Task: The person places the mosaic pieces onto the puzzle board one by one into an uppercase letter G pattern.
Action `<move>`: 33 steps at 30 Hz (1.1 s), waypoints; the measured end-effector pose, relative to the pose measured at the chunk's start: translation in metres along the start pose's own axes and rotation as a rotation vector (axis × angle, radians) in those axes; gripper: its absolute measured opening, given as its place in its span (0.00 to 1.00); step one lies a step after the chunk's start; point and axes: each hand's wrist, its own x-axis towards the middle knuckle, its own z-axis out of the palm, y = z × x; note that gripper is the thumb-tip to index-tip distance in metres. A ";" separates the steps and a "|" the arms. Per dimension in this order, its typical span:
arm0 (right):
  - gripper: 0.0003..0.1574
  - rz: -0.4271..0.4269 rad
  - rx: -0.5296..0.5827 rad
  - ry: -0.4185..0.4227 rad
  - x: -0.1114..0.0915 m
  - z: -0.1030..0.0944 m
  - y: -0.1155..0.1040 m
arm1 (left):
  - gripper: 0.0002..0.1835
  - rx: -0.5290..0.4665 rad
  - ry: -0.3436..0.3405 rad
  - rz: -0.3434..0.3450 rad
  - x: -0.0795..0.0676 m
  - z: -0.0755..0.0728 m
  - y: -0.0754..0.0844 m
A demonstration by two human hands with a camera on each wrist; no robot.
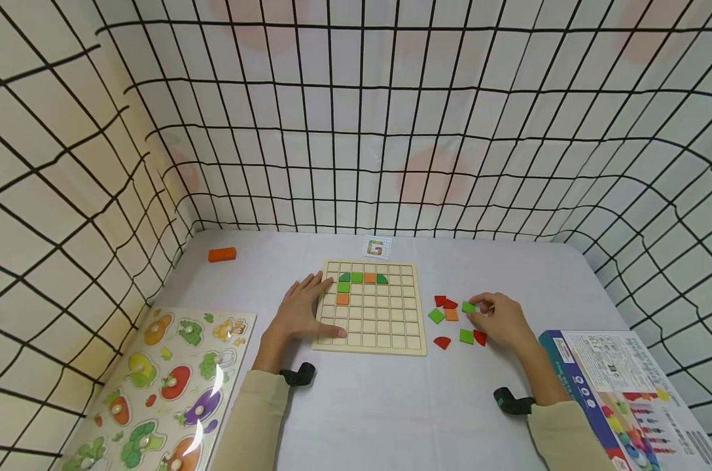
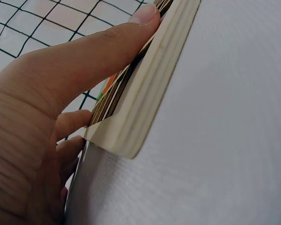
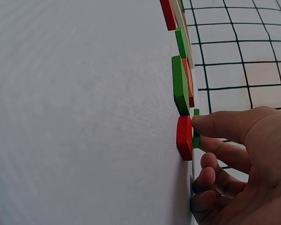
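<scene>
A square wooden grid board (image 1: 385, 327) lies on the table. In its upper-left cells sit an orange tile (image 1: 342, 299), green squares and dark green quarter-round pieces. My left hand (image 1: 300, 307) rests spread along the board's left side, thumb on its near-left part; the left wrist view shows the thumb (image 2: 107, 44) over the raised rim. Right of the board, my right hand (image 1: 500, 317) pinches a green square tile (image 1: 468, 306) between thumb and index finger. Beside it lie an orange square (image 1: 451, 314), green squares (image 1: 466, 336) and red quarter-round pieces (image 1: 442, 342).
A small card with a colored G pattern (image 1: 377, 247) lies behind the board. An orange block (image 1: 222, 254) is at the far left. A vegetable puzzle board (image 1: 173, 386) lies front left, a printed box (image 1: 633, 392) front right. Black wire mesh (image 1: 356, 134) surrounds the table.
</scene>
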 end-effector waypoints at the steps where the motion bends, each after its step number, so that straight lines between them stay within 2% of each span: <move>1: 0.19 -0.002 0.005 0.001 0.000 0.000 0.000 | 0.67 0.000 0.001 0.001 0.000 0.000 0.000; 11: 0.19 -0.022 0.019 0.039 0.005 0.002 -0.009 | 0.68 0.004 -0.003 -0.002 0.000 0.000 0.000; 17: 0.19 -0.031 0.023 0.046 0.011 0.011 -0.026 | 0.68 0.013 -0.007 -0.006 0.000 0.000 0.000; 25: 0.17 -0.117 0.059 0.042 0.016 0.021 -0.055 | 0.67 0.001 -0.003 0.010 0.000 0.000 -0.001; 29: 0.17 -0.125 0.082 0.020 0.017 0.026 -0.070 | 0.60 -0.003 0.003 0.017 0.001 0.001 -0.002; 33: 0.17 -0.134 0.104 0.003 0.018 0.033 -0.084 | 0.42 -0.054 0.016 0.010 0.002 0.000 -0.003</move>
